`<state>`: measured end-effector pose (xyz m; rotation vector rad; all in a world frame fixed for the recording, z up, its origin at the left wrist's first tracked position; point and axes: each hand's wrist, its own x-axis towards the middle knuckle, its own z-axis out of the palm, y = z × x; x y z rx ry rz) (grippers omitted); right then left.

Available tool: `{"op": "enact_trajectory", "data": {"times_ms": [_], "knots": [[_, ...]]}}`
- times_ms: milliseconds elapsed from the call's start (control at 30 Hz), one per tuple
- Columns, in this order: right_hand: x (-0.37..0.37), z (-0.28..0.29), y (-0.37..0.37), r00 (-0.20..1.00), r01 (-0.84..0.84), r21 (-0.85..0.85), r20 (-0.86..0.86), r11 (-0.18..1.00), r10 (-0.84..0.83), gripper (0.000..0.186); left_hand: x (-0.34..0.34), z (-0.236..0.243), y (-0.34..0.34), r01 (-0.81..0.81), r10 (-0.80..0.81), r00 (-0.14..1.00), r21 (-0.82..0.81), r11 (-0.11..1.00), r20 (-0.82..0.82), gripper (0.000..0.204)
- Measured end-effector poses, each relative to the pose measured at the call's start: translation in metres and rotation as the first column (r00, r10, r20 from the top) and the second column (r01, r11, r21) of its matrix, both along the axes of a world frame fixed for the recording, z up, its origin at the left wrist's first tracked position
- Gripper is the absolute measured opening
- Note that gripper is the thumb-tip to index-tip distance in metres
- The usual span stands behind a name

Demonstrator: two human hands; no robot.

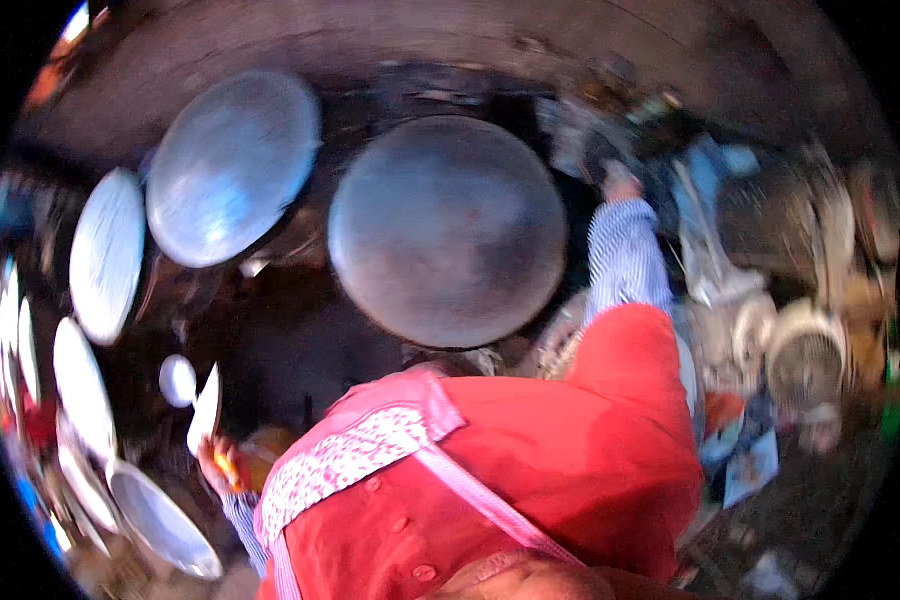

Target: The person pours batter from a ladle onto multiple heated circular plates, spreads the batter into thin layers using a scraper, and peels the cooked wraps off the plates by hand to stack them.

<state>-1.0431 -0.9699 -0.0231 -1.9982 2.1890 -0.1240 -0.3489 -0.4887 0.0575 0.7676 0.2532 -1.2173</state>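
Note:
Low on the left, my left hand [218, 464] is closed around a white, blade-shaped thing [206, 410]. It points upward, with orange showing at the fingers; blur hides its exact kind. Stretched far forward on the right, my right hand [622, 184] reaches into a heap of plastic bags and dark items [585, 140]. Motion smears its fingers, so a grip cannot be made out. Between my arms lies a large, round, grey metal griddle [448, 232], which neither hand touches. A small white round thing [178, 381] is just left of the blade-shaped thing.
Another big round metal disc [234, 168] stands tilted at the back left. Several pale round discs [107, 256] line the left side, including a shallow pan [165, 520]. A round grille [806, 356] and crumpled plastic [715, 275] clutter the right. A wall [450, 35] closes the back.

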Motion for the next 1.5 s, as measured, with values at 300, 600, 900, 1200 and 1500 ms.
{"op": "enact_trajectory", "data": {"times_ms": [300,600,900,1200,1500], "knots": [[0.391,0.106,0.136,0.334,-0.712,-0.548,0.285,0.439,0.898,0.031,-0.008,-0.006,0.007,-0.232,0.209,0.957,-0.100,0.968,-0.200,0.019],[0.691,0.126,0.370,-0.489,-0.748,-0.388,-0.227,-0.538,0.843,0.036,0.035,0.012,0.074,-0.238,0.169,0.943,-0.228,0.944,-0.286,0.017],[0.846,0.153,0.378,0.125,-0.937,0.076,0.985,0.342,0.122,0.035,0.154,0.031,0.258,-0.473,0.343,0.830,0.230,0.850,0.440,0.033],[0.909,0.125,0.397,0.294,-0.813,0.235,0.955,0.533,0.026,0.035,0.334,-0.094,0.489,-0.355,-0.605,0.788,0.885,-0.300,0.111,0.028],[0.979,0.110,0.381,0.231,-0.903,0.162,0.964,0.397,0.134,0.028,0.312,-0.063,0.390,-0.031,-0.329,0.939,0.978,0.208,0.099,0.025]]}}
